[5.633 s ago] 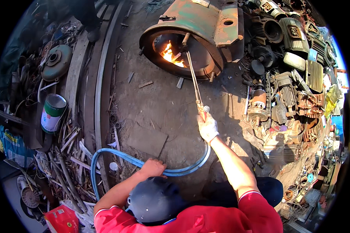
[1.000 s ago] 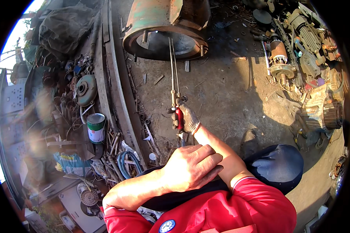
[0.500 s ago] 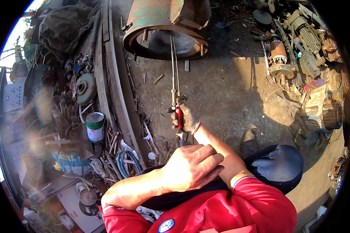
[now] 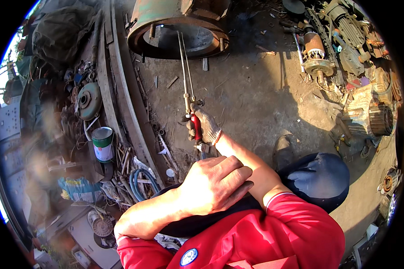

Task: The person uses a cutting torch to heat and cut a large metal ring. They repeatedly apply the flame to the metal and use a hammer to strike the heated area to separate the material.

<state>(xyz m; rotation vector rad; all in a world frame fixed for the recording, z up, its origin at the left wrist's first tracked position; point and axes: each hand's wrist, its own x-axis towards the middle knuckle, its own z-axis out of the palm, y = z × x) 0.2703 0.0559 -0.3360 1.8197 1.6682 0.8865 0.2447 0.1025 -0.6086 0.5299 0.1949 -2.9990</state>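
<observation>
A torch [image 4: 187, 96] was gripped by the gloved right hand [image 4: 205, 123], its red handle [image 4: 196, 129] being enclosed by the fingers. Its thin metal tubes were pointed away from the body, and their tips were seen against the mouth of a rusty green casing [image 4: 168, 14]; whether they were held inside the rim or just short of it could not be told. The left hand [image 4: 216, 184], which was bare, was held with its fingers loosely folded and knuckles up, nearer the body than the torch. Its palm was hidden, and whether the right forearm [image 4: 251, 165] was touched by it could not be made out.

The casing was laid on its side on the ground [image 4: 247, 98], with its open end turned toward the person. On the left, beyond a long beam [image 4: 131, 110], a green-and-white can [image 4: 103, 144] and a round green cover [image 4: 90, 102] were surrounded by scrap; loops of blue hose [image 4: 136, 184] were seen nearer the body. On the right, a rusty rotor [image 4: 314, 42] and a ribbed motor [image 4: 351, 32] were heaped with other metal parts. A red shirt [image 4: 265, 233] was seen along the lower edge.
</observation>
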